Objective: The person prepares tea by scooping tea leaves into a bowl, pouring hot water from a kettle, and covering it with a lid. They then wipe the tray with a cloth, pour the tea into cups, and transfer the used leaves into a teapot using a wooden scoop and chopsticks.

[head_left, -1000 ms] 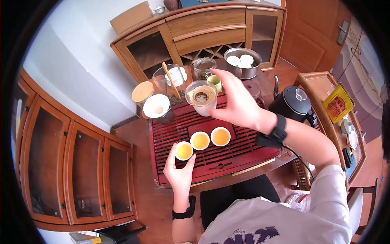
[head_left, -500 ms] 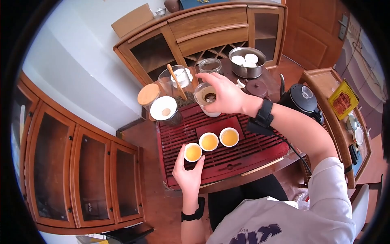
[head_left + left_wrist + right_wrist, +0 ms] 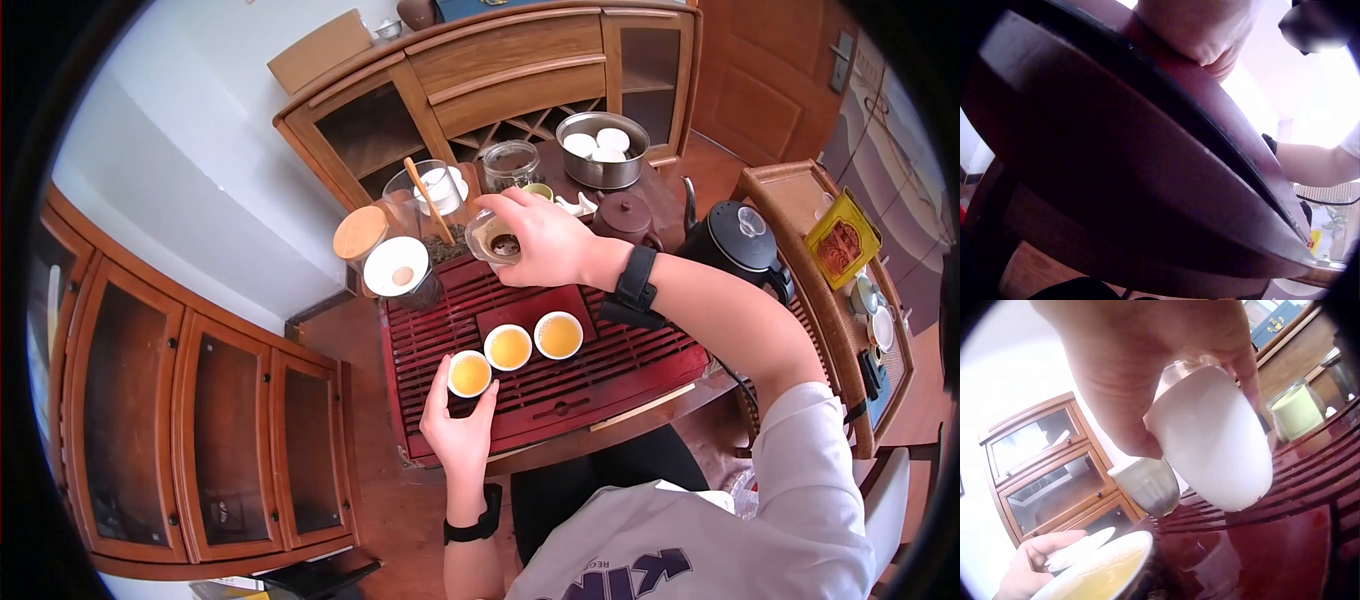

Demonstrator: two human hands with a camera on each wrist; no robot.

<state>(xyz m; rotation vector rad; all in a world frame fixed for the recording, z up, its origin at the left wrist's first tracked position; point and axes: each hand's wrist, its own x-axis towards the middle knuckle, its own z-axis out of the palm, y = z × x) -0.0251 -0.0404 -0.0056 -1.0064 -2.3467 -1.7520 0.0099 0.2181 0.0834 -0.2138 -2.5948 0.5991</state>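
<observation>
My left hand [image 3: 458, 432] holds the leftmost small white teacup [image 3: 469, 374] between thumb and fingers. Its tea is yellow. Beside it, in a slanting row on the red slatted tea tray [image 3: 560, 408], stand two more filled teacups [image 3: 508, 347]. Farther back, my right hand [image 3: 555, 242] grips a white cup [image 3: 1216, 444] by its clear upper rim, thumb on one side and fingers on the other. Dark leaves show inside that cup in the head view. The left wrist view catches only the heel of the left hand [image 3: 1200, 28] at the tray edge.
Jars, one with a wooden lid [image 3: 360, 232], stand at the tray's back left. Behind are a glass jar [image 3: 510, 160], a metal pot [image 3: 603, 160] with white cups, and a green cup [image 3: 1297, 412]. A brown teapot [image 3: 625, 218] and black kettle [image 3: 735, 245] stand right.
My right hand, spread beside the white cup at first, has closed in round its rim. My left hand stays at the leftmost teacup. The head view has shifted slightly.
</observation>
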